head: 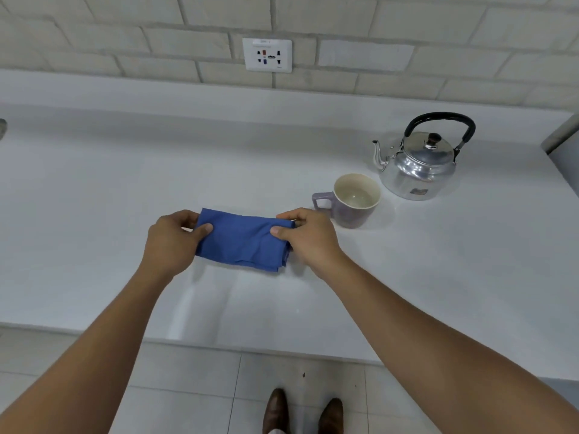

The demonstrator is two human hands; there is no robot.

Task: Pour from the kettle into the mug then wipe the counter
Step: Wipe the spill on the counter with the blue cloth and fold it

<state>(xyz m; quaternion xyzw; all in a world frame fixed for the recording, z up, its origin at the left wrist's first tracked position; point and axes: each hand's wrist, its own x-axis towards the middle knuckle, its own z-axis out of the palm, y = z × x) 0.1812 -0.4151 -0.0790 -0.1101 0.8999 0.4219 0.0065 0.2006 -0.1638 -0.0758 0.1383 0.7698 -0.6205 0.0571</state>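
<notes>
The folded blue cloth [242, 239] is hanging just above the counter [94, 189], left hand [170, 242] and right hand [308, 238] pinching its ends. It is looking soft and light, best gripped bunched. Mug [352, 200] and kettle [418, 164] are standing nearby.

- I note a white wall socket [267, 55] set in the pale brick-pattern wall [438, 36].
- I see a tiled floor [188, 389] along the bottom of the view.
- Two brown leather shoes [277, 410] stand on it.
- A grey object [564, 145] shows at the right edge; I cannot identify it.
</notes>
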